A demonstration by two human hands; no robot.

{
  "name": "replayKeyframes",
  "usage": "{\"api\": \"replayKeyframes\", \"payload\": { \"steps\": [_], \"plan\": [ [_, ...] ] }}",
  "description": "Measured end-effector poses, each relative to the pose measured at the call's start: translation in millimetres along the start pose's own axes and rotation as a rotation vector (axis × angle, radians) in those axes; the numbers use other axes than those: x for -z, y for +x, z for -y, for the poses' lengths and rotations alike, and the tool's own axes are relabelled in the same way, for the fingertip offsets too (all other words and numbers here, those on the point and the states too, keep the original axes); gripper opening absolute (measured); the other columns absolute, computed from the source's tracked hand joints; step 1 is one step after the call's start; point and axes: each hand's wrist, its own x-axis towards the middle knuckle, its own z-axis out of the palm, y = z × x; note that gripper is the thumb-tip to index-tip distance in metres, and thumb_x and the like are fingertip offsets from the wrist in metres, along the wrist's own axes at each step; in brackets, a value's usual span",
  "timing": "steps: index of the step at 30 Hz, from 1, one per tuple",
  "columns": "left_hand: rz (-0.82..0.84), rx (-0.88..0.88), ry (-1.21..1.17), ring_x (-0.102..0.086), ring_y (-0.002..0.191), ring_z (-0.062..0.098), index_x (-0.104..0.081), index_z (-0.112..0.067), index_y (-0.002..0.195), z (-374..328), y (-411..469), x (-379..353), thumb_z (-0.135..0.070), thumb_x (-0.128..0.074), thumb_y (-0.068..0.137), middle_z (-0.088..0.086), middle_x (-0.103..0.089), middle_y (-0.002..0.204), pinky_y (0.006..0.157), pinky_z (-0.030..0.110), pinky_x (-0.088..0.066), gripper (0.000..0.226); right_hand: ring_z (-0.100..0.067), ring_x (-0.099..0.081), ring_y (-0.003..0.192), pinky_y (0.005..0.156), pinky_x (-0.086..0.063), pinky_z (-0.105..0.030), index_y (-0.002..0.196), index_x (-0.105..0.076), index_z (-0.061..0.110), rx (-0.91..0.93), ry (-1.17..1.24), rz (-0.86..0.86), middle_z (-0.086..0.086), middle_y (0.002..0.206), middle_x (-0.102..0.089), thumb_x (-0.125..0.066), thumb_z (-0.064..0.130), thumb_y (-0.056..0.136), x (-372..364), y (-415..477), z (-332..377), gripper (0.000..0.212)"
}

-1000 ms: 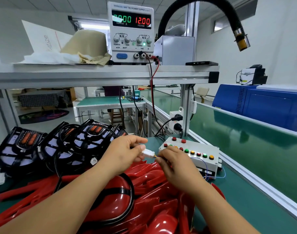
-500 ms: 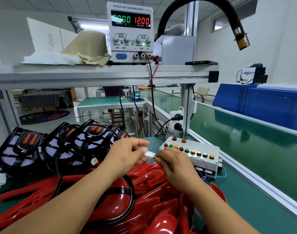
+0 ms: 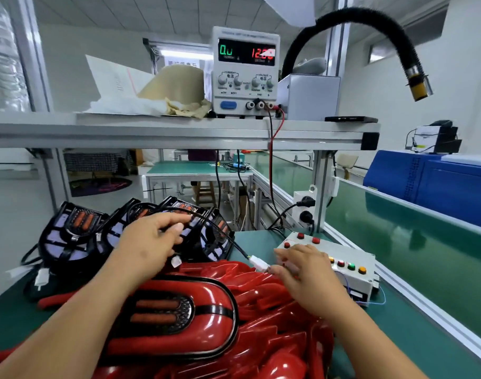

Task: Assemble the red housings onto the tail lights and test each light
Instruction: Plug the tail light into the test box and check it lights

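Fingers (image 3: 175, 228) of our left hand (image 3: 149, 244) pinch the black cable (image 3: 235, 246), lifting slack clear; our right hand (image 3: 305, 272) spreads straight fingers over the button box (image 3: 354, 258) by the right edge of the table (image 3: 398, 337), probably to test the red-housed tail light (image 3: 179, 310) at the near edge.

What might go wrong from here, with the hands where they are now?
1. The left hand grips the black cable that runs to the white plug; a pull may tug the plug loose.
2. The right hand spreads over the button box, so it may press a wrong button.
3. The red light lies on a loose heap of red housings and may slide.
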Motion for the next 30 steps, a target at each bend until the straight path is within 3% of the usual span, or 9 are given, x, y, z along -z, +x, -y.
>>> {"api": "replayKeyframes", "payload": {
  "steps": [2, 5, 9, 13, 17, 20, 23, 26, 30],
  "plan": [
    [-0.065, 0.059, 0.09, -0.066, 0.094, 0.009, -0.068, -0.044, 0.1, 26, -19, 29, -0.021, -0.056, 0.098, -0.005, -0.072, 0.099, 0.085, 0.032, -0.053, 0.026, -0.015, -0.057, 0.104, 0.089, -0.041, -0.027, 0.114, -0.07, 0.02, -0.019, 0.072, -0.063, 0.004, 0.104, -0.065, -0.062, 0.032, 0.092, 5, 6, 4, 0.026],
    [-0.101, 0.167, 0.196, -0.059, 0.105, 0.012, -0.067, -0.038, 0.11, 62, -48, 45, -0.028, -0.052, 0.099, -0.007, -0.068, 0.109, 0.085, 0.027, -0.042, 0.021, -0.018, -0.06, 0.088, 0.074, -0.043, -0.029, 0.086, -0.072, 0.019, -0.077, 0.045, -0.078, 0.003, 0.087, -0.065, -0.059, 0.026, 0.093, 9, 16, 13, 0.016],
    [0.005, 0.268, 0.218, -0.051, 0.127, 0.021, -0.059, -0.023, 0.133, 72, -70, 37, -0.034, -0.044, 0.102, 0.002, -0.06, 0.135, 0.097, 0.028, -0.034, 0.036, -0.024, -0.062, 0.089, 0.079, -0.047, -0.035, 0.087, -0.072, 0.014, -0.128, -0.061, 0.036, -0.003, 0.092, -0.07, -0.057, 0.026, 0.093, 11, 18, 24, 0.02],
    [-0.015, 0.286, 0.162, -0.05, 0.129, 0.027, -0.053, -0.022, 0.139, 63, -80, 32, -0.039, -0.042, 0.102, 0.008, -0.056, 0.139, 0.094, 0.032, -0.034, 0.042, -0.028, -0.061, 0.083, 0.065, -0.035, -0.029, 0.085, -0.072, 0.007, -0.176, -0.044, -0.026, -0.009, 0.085, -0.071, -0.061, 0.023, 0.093, 28, 8, 29, 0.021],
    [0.0, 0.262, 0.148, -0.049, 0.129, 0.029, -0.051, -0.021, 0.141, 49, -90, 32, -0.036, -0.045, 0.101, 0.011, -0.054, 0.141, 0.097, 0.035, -0.036, 0.043, -0.032, -0.062, 0.084, 0.067, -0.038, -0.032, 0.083, -0.071, 0.003, -0.199, -0.096, -0.028, -0.013, 0.084, -0.07, -0.061, 0.018, 0.091, 44, -18, 33, 0.02],
    [0.004, 0.18, 0.236, -0.043, 0.135, 0.029, -0.044, -0.015, 0.145, 23, -109, 32, -0.034, -0.05, 0.099, 0.014, -0.048, 0.146, 0.109, 0.039, -0.033, 0.051, -0.027, -0.06, 0.094, 0.075, -0.04, -0.029, 0.095, -0.074, 0.01, -0.213, -0.093, -0.018, -0.01, 0.093, -0.067, -0.062, 0.025, 0.093, 57, -58, 27, 0.019],
    [0.124, 0.014, 0.364, -0.013, 0.15, 0.023, -0.022, -0.023, 0.155, -18, -153, 3, -0.06, -0.043, 0.092, 0.008, -0.017, 0.162, 0.121, 0.041, -0.01, 0.076, -0.016, -0.054, 0.113, 0.092, -0.034, -0.019, 0.122, -0.066, 0.023, -0.192, -0.014, -0.032, 0.002, 0.114, -0.058, -0.061, 0.034, 0.092, 71, -110, 18, 0.032],
    [0.407, -0.123, 0.511, 0.032, 0.141, 0.018, 0.013, -0.03, 0.154, -60, -205, -60, -0.089, -0.026, 0.074, -0.001, 0.026, 0.159, 0.11, 0.045, 0.022, 0.107, 0.0, -0.03, 0.134, 0.108, -0.019, -0.015, 0.143, -0.035, 0.042, -0.262, 0.037, 0.138, 0.012, 0.144, -0.034, -0.045, 0.057, 0.087, 77, -155, 9, 0.059],
    [0.584, -0.101, 0.665, 0.036, 0.14, 0.024, 0.021, -0.017, 0.153, -77, -228, -119, -0.086, -0.041, 0.075, 0.0, 0.035, 0.152, 0.1, 0.055, 0.032, 0.121, -0.001, 0.004, 0.146, 0.119, -0.008, -0.024, 0.153, -0.009, 0.039, -0.376, 0.013, 0.34, 0.013, 0.162, 0.005, -0.029, 0.065, 0.089, 57, -180, 7, 0.072]
  ]
}}
